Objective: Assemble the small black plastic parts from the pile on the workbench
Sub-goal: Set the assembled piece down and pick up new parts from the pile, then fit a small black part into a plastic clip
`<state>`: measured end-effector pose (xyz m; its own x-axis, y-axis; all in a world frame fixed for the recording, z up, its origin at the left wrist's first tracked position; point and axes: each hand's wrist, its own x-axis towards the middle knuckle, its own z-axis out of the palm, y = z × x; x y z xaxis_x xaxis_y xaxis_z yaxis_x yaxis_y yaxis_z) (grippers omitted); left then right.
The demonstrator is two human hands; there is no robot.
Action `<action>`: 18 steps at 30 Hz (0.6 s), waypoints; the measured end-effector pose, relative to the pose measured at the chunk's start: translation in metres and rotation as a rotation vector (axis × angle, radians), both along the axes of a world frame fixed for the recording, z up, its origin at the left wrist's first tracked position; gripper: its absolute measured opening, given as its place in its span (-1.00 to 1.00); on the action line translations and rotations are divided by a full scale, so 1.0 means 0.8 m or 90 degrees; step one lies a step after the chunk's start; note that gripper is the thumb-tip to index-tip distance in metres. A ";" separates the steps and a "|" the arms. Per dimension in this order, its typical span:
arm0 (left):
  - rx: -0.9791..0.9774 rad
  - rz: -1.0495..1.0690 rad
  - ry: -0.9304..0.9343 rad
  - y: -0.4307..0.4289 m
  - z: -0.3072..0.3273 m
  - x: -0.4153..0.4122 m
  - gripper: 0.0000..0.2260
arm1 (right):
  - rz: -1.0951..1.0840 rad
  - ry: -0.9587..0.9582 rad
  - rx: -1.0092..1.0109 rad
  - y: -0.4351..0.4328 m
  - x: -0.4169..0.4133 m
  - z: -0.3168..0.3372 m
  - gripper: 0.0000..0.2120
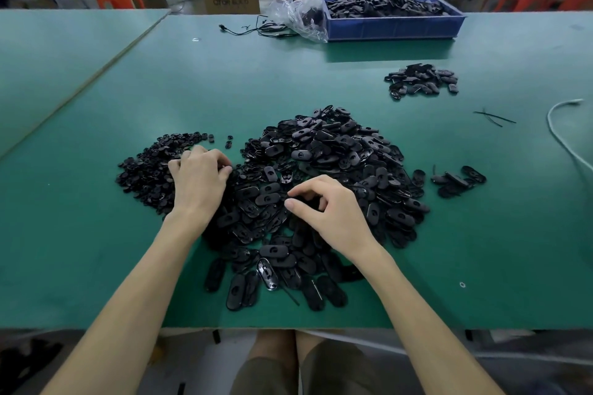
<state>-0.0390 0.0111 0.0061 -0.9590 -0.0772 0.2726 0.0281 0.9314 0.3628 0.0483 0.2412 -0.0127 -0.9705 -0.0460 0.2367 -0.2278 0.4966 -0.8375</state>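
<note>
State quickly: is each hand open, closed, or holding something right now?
Left hand: fingers curled into the small parts pile; grip cannot be told.
Right hand: pinches a black part.

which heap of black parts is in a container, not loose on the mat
The heap in the blue bin at the far side; the others lie loose on the green mat.

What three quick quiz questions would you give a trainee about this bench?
1. True or false: the blue plastic bin on the green workbench holds black parts.
2. What lies beside the bin's left end? A clear plastic bag; B red stool; C white cable.
3. Fill in: the right hand is over the large pile of black plastic parts, whose shape is ___.
Key: 1 true; 2 A; 3 oval.
</note>
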 end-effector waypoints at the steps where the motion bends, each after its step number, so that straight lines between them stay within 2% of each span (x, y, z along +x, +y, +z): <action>1: -0.001 0.002 0.002 0.000 -0.001 0.000 -0.90 | 0.000 -0.002 0.000 0.000 0.000 0.000 -0.90; 14: -0.032 -0.006 0.030 -0.001 -0.007 -0.012 -0.84 | -0.039 -0.028 -0.004 -0.003 -0.002 0.004 -0.70; 18: -0.054 0.027 0.021 0.001 -0.009 -0.015 -0.85 | -0.069 -0.027 -0.059 -0.001 -0.005 0.003 -0.70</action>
<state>-0.0507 0.0118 -0.0008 -0.9459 -0.0931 0.3110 -0.0014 0.9592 0.2828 0.0446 0.2407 -0.0105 -0.9779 0.0794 0.1933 -0.1401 0.4368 -0.8886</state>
